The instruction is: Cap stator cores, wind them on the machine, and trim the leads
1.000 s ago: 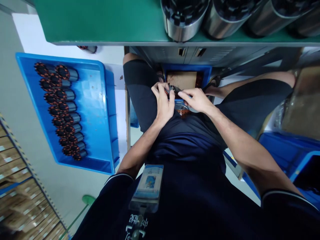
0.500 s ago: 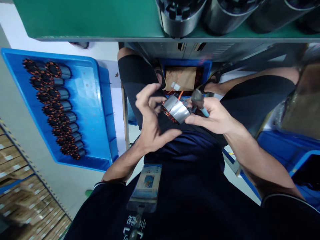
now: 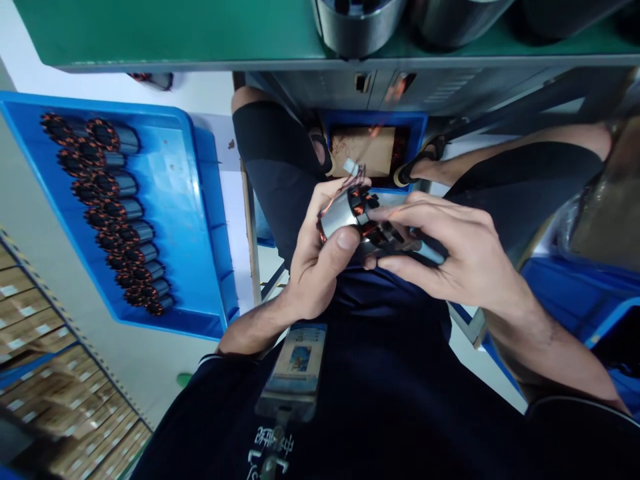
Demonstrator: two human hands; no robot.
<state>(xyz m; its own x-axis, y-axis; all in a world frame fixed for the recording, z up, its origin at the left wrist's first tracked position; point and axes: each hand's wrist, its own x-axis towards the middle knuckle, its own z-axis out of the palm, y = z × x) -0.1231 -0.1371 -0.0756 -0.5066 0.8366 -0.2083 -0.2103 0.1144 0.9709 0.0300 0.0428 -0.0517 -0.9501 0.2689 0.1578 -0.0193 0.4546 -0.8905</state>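
Observation:
A motor stator (image 3: 337, 217), a bright metal ring with copper windings and black slot insulators, is held over my lap. My left hand (image 3: 314, 267) wraps round it, thumb on the near side. Thin dark lead wires with a white connector (image 3: 351, 167) stick out beyond its far side. The fingers of my right hand (image 3: 450, 247) reach to the stator's black-toothed end, fingertips touching or very near it. Within that same hand lies a pliers-like tool with a light-blue handle (image 3: 429, 252); its head is partly hidden behind the fingers and the stator.
On the left, a blue tray (image 3: 210, 200) holds rows of stators (image 3: 117, 183). A green bench (image 3: 175, 33) with metal cylinders (image 3: 360, 30) spans the top. Between my feet sits a blue bin (image 3: 423, 127) with cardboard inside; another blue bin (image 3: 565, 287) stands at right.
My left hand, loosely apart before, has closed round the stator. The stator has turned, its toothed end now toward my right hand, whose fingers have shifted from its rim to that end.

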